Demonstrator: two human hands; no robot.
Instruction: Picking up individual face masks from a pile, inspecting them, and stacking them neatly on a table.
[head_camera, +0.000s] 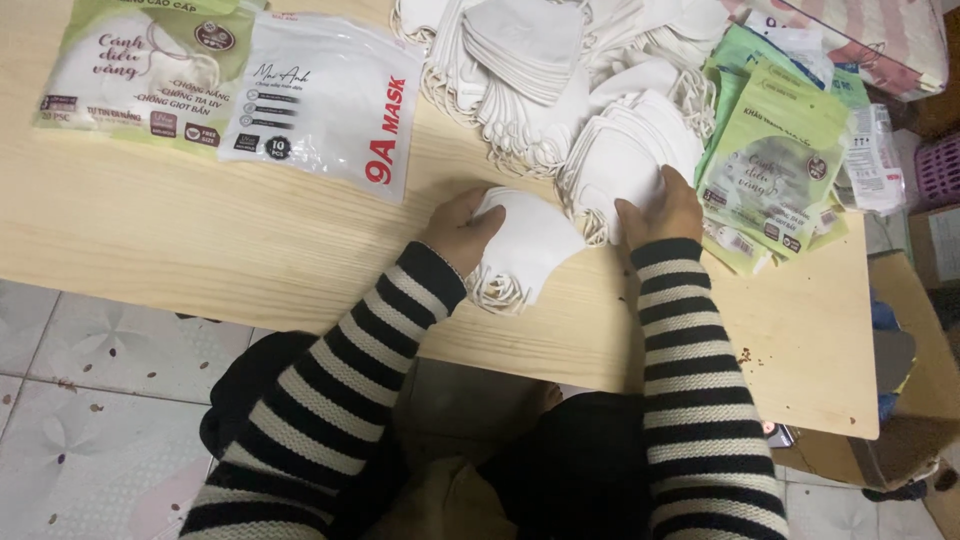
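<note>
Your left hand (462, 226) and right hand (662, 208) clasp a small stack of white face masks (530, 245) on the wooden table (200, 230). Beyond it, a big loose mask pile (560, 70) looks unsorted, and empty green pouches (775, 165) wait just right.

Both striped-sleeved forearms forward, left hand (462, 230) and right hand (660, 208) palms-down, fingers (630, 215) curled.

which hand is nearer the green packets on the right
Right. The right hand lies just beside the green packets, resting on white masks. The left hand is farther off, across the small mask stack.
</note>
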